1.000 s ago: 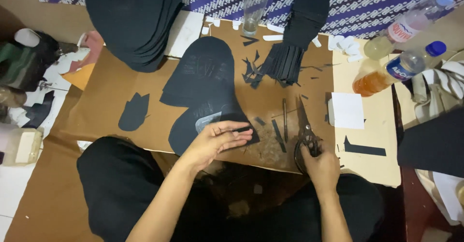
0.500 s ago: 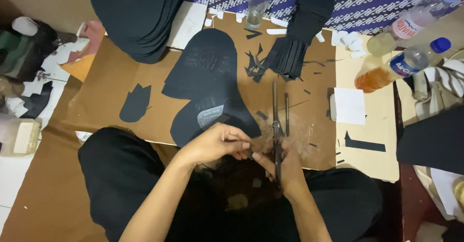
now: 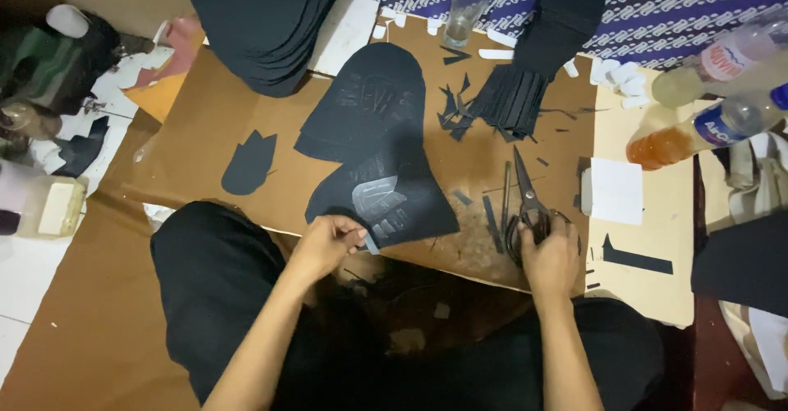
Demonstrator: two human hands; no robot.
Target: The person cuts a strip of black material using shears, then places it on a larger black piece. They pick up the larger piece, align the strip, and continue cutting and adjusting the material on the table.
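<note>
Left hand (image 3: 328,243) pinches the near edge of the black shoe-shaped sheet (image 3: 386,194), fingers closed on a small pale strip at its rim, while the right hand (image 3: 548,255) is wrapped over the handles of the black scissors (image 3: 525,206), blades lying flat and pointing away toward the far side. The sheet sits in the middle of the brown cardboard surface (image 3: 205,140), overlapping a second dark sheet (image 3: 369,99) just beyond it. Here is the risk: that pinch is only at the very rim, so a tug could drag the whole sheet off its overlap or tear the pale strip. The scissors rest among loose black slivers (image 3: 492,214), and any sweep of the right hand could scatter them or snag one between the blades. The points face the fanned stack of black strips (image 3: 513,99); a forward push could knock that stack out of order. Off to the right, the bottle of orange liquid (image 3: 689,136) lies on its side near the white paper square (image 3: 616,189), and I cannot tell whether its cap is tight, so a bumped elbow might mean a spill. The clear glass (image 3: 472,5) at the far edge stands close to the cut pieces too.
</note>
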